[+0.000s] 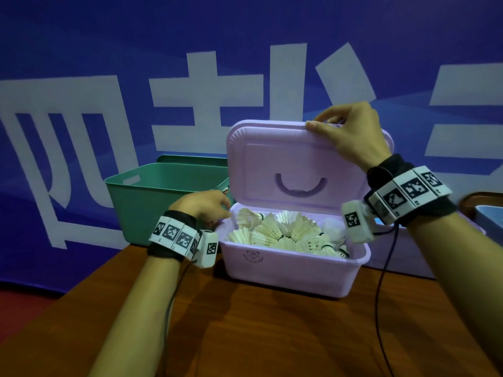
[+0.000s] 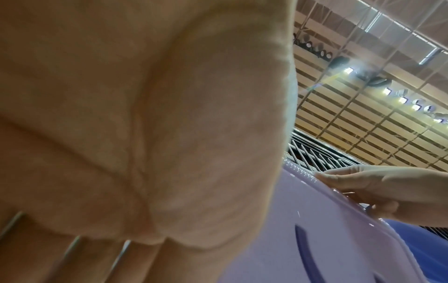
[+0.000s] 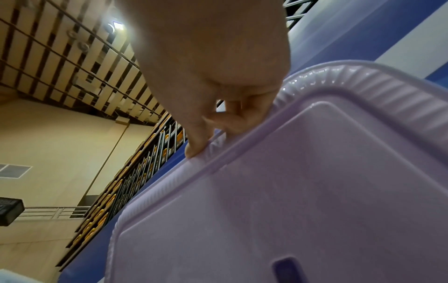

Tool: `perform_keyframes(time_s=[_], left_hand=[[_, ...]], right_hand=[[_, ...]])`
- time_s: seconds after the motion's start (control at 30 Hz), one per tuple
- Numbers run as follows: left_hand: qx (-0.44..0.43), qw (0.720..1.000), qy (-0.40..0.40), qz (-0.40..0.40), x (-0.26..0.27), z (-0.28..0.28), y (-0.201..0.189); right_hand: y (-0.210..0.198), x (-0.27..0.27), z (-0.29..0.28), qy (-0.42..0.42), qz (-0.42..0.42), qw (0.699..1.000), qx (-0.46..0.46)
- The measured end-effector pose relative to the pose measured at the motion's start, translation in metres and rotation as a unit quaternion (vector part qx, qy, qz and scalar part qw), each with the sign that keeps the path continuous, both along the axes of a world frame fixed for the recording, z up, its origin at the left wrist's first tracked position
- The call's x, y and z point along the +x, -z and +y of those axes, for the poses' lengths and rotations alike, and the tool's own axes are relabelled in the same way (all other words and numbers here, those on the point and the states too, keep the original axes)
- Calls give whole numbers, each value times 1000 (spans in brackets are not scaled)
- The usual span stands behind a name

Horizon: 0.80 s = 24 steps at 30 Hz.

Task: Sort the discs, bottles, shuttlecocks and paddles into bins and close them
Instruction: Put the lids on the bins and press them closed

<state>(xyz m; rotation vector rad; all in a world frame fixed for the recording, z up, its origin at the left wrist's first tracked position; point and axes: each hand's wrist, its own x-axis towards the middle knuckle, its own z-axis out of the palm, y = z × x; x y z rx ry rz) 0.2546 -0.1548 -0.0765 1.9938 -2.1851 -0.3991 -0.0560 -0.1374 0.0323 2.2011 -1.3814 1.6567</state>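
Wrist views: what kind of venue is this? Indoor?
Likely an indoor sports hall or arena. High slatted ceiling with spotlights, rows of yellow spectator seats behind railings, and a big blue banner behind the wooden table. The lilac bin of shuttlecocks fits that.

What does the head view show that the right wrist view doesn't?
Only the head view shows the shuttlecocks piled in the purple bin, the green bin, the table and the left hand at the purple bin's left rim. Only the right wrist view shows the hall ceiling. Both show the right hand gripping the raised purple lid by its top edge.
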Motion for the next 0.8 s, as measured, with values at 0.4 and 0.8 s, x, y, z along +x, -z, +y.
perform_keyframes(time_s=[0.4,0.8], left_hand=[[136,983,-83,87,13,-13,35],[141,985,-95,26,5,-1,31]], right_hand=[[-5,-4,-13,-70,-64,982,164],[-8,-15,-24,-59,-203,970,117]])
